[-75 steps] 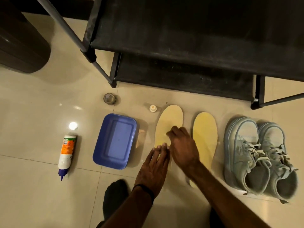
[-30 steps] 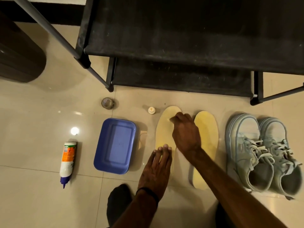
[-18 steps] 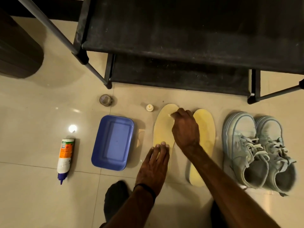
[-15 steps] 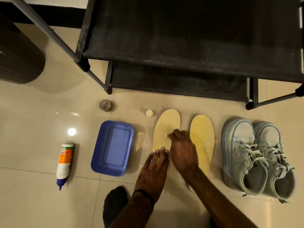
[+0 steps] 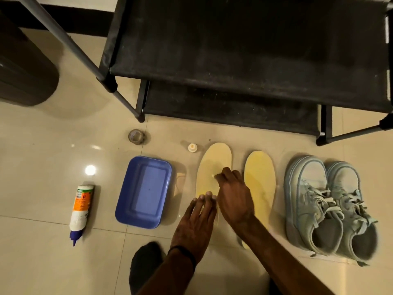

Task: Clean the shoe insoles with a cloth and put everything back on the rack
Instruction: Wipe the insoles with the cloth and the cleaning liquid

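Left insole (image 5: pixel 214 167) lay flat on floor (image 5: pixel 42 145) before shoe rack (image 5: pixel 234 50); right hand (image 5: pixel 234 194) pinched small pale cloth (image 5: pixel 213 176) against it; left hand (image 5: pixel 196 222), fingers straight, pressed its heel end; second insole (image 5: pixel 260 177) just beside

The tiled floor (image 5: pixel 46 135) carries a row — bottle (image 5: pixel 81 209), blue tub (image 5: pixel 144 191), two insoles (image 5: pixel 214 162), sneakers (image 5: pixel 327 207).

Left hand (image 5: pixel 197 222) flat, fingers (image 5: pixel 205 201) straight, right hand (image 5: pixel 232 196) fingers curled
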